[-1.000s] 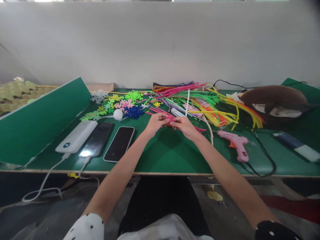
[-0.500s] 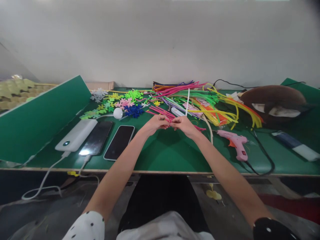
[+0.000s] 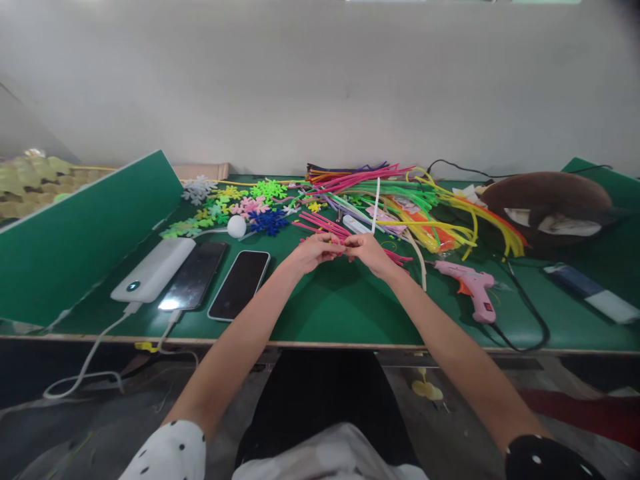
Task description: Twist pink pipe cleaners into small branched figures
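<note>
The left hand [image 3: 316, 253] and right hand [image 3: 369, 253] meet over the middle of the table [image 3: 345, 310], fingertips pinched together on a small pink piece [image 3: 339, 245]; its shape is mostly hidden by the fingers. Just beyond lie straight, thin pink stems [image 3: 323, 224], fuzzy-looking, their ends passing behind both hands; a flat white stem [image 3: 376, 203] stands out just past the right hand. Farther off, bendy green stems [image 3: 410, 193] and curving yellow stems [image 3: 457, 235] tangle across the far right, crowding the space beyond the hands; far left, many-armed snowflakes sit in a heap, the blue one [image 3: 269, 222] beside a smooth white ball [image 3: 237, 227]. Near left, a rounded white power bank [image 3: 155, 270] and two glossy, flat phones [image 3: 239, 285] lie side by side; at right rests a pink plastic glue gun [image 3: 469, 283], its black cord looping on the near side, with a rounded brown bundle [image 3: 545, 193] farther right.
</note>
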